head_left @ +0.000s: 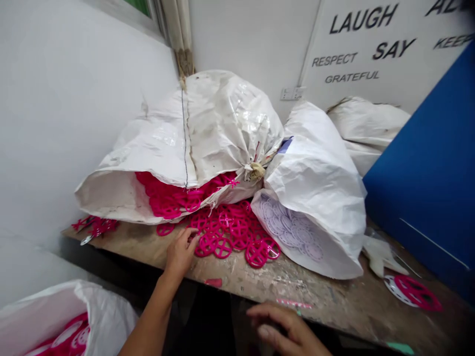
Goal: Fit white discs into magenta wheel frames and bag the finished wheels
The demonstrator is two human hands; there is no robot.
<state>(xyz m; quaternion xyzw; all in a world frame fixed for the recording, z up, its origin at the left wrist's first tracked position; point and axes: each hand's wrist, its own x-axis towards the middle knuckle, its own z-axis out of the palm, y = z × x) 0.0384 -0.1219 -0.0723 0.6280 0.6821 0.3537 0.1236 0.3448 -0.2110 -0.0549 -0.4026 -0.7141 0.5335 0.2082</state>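
Note:
My left hand (pixel 181 253) reaches over the worn wooden workbench (pixel 237 282), its fingertips at the edge of a heap of magenta plastic lattice discs (pixel 230 235). Whether those fingers grip a disc is hidden. My right hand (pixel 285 329) hangs at the bench's front edge, fingers loosely apart and holding nothing. More magenta discs (pixel 174 198) spill from a white woven sack (pixel 185 138) behind the heap. To its right, a second sack (pixel 315 193) holds pale lilac discs (pixel 291 230).
A white sack (pixel 63 316) of magenta discs sits at lower left, below the bench. Another sack (pixel 367 126) lies at the back right. Loose magenta pieces (pixel 415 292) lie at the bench's right end, beside a blue panel (pixel 423 158). White walls bound the back and left.

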